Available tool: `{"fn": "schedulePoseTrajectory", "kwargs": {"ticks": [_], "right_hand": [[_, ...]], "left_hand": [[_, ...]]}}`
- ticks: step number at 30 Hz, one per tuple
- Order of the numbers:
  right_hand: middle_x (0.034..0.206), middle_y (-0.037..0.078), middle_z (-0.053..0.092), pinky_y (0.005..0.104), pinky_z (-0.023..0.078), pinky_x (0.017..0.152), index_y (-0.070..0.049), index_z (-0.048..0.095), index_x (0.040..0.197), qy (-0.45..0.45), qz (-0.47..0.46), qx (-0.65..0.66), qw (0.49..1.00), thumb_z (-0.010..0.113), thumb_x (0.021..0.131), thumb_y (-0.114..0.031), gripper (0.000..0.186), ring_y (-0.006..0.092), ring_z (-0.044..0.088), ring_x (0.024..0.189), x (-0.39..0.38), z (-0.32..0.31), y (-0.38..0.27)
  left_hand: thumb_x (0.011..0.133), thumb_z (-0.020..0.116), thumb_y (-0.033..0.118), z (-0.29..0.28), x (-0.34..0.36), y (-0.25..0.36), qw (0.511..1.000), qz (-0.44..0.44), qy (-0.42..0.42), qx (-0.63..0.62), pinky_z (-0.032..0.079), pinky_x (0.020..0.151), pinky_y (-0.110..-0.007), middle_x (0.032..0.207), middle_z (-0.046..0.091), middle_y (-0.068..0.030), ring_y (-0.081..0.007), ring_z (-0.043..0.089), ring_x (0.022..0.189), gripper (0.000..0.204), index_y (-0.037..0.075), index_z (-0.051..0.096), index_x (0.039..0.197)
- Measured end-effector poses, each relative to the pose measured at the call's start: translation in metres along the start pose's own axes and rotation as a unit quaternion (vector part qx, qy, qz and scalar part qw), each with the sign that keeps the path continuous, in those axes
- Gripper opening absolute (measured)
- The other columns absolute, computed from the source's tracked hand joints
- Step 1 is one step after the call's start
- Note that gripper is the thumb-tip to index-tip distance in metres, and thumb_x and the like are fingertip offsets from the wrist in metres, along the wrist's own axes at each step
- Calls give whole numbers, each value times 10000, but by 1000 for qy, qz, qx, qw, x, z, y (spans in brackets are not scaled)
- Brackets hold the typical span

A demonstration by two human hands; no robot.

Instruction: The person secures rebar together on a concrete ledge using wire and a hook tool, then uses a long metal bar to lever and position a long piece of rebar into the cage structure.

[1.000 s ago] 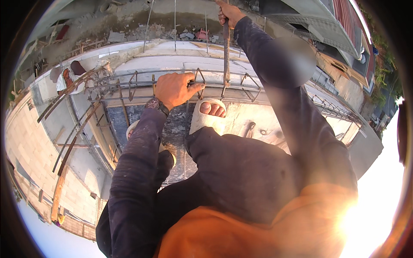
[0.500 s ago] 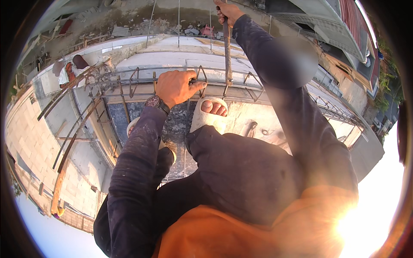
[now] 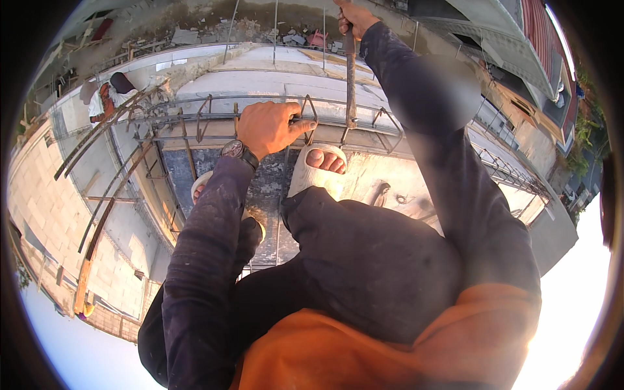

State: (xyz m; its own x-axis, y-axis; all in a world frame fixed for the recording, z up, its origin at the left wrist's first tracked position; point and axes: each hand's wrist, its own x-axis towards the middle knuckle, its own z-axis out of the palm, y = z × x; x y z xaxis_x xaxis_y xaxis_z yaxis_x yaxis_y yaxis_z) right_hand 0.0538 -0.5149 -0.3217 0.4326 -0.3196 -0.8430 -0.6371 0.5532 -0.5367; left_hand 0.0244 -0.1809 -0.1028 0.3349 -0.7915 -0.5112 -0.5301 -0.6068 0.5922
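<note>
My left hand (image 3: 268, 129), with a watch on its wrist, is closed over the horizontal rebar (image 3: 221, 117) of a long steel cage. Its thumb points right, toward a bent stirrup (image 3: 309, 117). Farther off, at the top, my right hand (image 3: 356, 18) grips the upper end of a long metal bar (image 3: 351, 78). That bar runs down to the cage, and its lower end meets the rebar just right of the stirrup. Whether it hooks round a rod there I cannot tell. My right foot in a pale sandal (image 3: 318, 170) stands just below the cage.
Rusty bars (image 3: 110, 221) jut out at the left, above a drop beside a block wall (image 3: 49, 214). Thin upright rods (image 3: 275, 32) rise beyond the cage. A person (image 3: 110, 97) is at the far left. Rubble lies below at the back, and a pale ledge (image 3: 403, 175) extends right.
The whole view has shifted slightly. Both hands keep their holds, and the bar's lower end stays at nearly the same spot on the cage.
</note>
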Motion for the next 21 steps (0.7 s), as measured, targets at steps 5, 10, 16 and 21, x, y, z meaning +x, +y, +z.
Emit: {"fn": "schedulePoseTrajectory", "kwargs": {"ticks": [5, 10, 16, 21], "right_hand": [[613, 16, 520, 353, 353, 396, -120, 637, 901, 9, -31, -11, 999, 615, 1020, -428, 331, 171, 470, 456, -7, 7, -15], [616, 18, 539, 355, 351, 396, -117, 663, 918, 16, -74, -18, 997, 607, 1028, -401, 310, 173, 480, 453, -20, 22, -35], [620, 21, 562, 358, 349, 396, -112, 695, 938, 50, -160, -42, 985, 597, 1037, -368, 291, 176, 493, 449, -42, 17, -51], [644, 26, 603, 375, 414, 417, -170, 713, 1138, 30, -235, -175, 956, 528, 1073, -355, 269, 191, 554, 468, -46, 16, -70]], "left_hand": [[892, 663, 666, 2, -1, -3, 1000, 18, 17, 7, 536, 665, -470, 685, 697, -119, -347, 702, 699, 556, 130, 780, 989], [892, 655, 688, 8, 3, -12, 995, 64, 73, 0, 520, 614, -458, 651, 670, -118, -349, 675, 633, 589, 114, 779, 937], [879, 644, 717, 8, 3, -7, 998, 53, 34, 8, 551, 678, -457, 784, 746, -132, -338, 722, 736, 627, 134, 806, 1042], [876, 650, 715, 4, -10, -15, 998, 40, 40, 0, 562, 732, -450, 850, 767, -122, -337, 733, 801, 626, 136, 807, 1054]]}}
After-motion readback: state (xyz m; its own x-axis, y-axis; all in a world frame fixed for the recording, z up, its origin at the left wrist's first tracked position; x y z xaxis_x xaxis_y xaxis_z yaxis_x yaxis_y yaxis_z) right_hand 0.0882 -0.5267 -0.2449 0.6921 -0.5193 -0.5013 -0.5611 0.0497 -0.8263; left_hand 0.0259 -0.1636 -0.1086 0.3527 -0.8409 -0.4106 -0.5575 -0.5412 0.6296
